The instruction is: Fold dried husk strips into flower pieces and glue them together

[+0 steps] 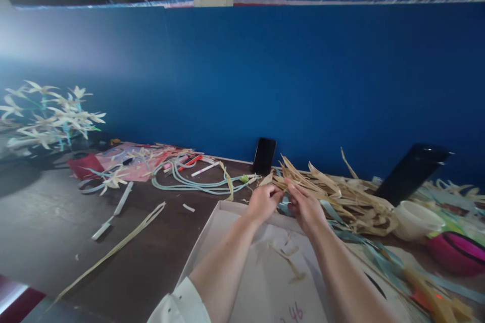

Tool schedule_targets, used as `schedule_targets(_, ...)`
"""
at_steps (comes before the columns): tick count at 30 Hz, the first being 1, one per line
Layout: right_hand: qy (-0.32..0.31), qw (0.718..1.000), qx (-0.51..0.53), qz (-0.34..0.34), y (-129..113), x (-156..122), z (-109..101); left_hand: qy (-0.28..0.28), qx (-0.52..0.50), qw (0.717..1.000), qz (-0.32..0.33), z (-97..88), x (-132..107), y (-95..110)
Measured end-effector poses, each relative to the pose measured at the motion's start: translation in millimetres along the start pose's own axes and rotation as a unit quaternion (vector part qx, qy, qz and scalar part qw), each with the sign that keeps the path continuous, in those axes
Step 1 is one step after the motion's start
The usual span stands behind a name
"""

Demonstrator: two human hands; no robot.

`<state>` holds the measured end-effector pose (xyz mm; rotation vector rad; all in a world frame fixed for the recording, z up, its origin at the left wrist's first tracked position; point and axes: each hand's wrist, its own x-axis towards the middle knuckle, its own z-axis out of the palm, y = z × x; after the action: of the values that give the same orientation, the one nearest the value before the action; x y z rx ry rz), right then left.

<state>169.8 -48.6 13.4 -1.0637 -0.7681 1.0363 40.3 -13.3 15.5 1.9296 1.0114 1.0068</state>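
Both hands meet over the far rim of a shallow white box [212, 222]. My left hand [264, 202] is closed in a pinch, with a tan dried husk strip [279, 185] at its fingertips. My right hand [306, 208] pinches at the same strip from the other side, fingertips close to the left ones; much of the strip is hidden by the fingers. Just beyond and to the right lies a heap of dried husks [341, 197]. Small husk scraps [291, 265] rest inside the box.
A black phone [264, 155] leans against the blue partition [242, 81]. Looped pale-blue cord [182, 187] and a long husk strip [125, 242] lie left. White flowers [56, 116] stand far left. On the right are a black cylinder [411, 171], white cup [417, 219] and yellow-orange tool [435, 287].
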Motion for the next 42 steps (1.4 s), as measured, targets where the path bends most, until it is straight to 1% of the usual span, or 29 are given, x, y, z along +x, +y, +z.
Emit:
schedule_targets(4,-0.020,0.999,0.022,0.011,-1.6,0.9,-1.2,-0.026,-0.049,0.998,-0.040,-3.7,1.6,1.6)
schedule_targets(8,-0.002,0.999,0.032,0.000,-0.1,2.8,-1.5,-0.044,-0.064,0.996,-0.050,-5.4,1.7,3.2)
schedule_targets(16,0.022,0.999,0.026,-0.023,0.6,4.5,0.0,-0.072,-0.084,0.993,-0.043,-10.0,2.6,3.8)
schedule_targets(21,0.027,0.999,0.020,-0.008,2.9,5.3,-1.2,-0.101,-0.113,0.988,-0.026,-12.2,2.8,2.8)
schedule_targets(28,0.028,0.999,0.015,-0.008,3.0,3.8,1.4,-0.102,-0.075,0.992,0.001,-12.2,2.0,1.3)
schedule_targets(31,0.029,1.000,0.009,-0.004,2.6,2.4,3.1,-0.089,-0.035,0.995,0.005,-10.7,2.3,0.7)
schedule_targets(34,0.035,0.999,0.012,0.002,2.5,1.2,5.0,-0.059,0.014,0.997,0.050,-9.7,3.3,0.7)
schedule_targets(36,0.043,0.999,0.012,0.012,2.7,0.8,5.7,-0.051,0.031,0.996,0.072,-9.5,3.7,0.7)
schedule_targets(40,0.043,0.999,0.015,0.021,3.9,1.8,4.9,-0.101,0.011,0.994,0.042,-9.0,2.1,1.3)
schedule_targets(42,0.042,0.999,0.017,0.017,4.9,2.6,4.1,-0.111,0.003,0.993,0.038,-8.2,0.5,2.7)
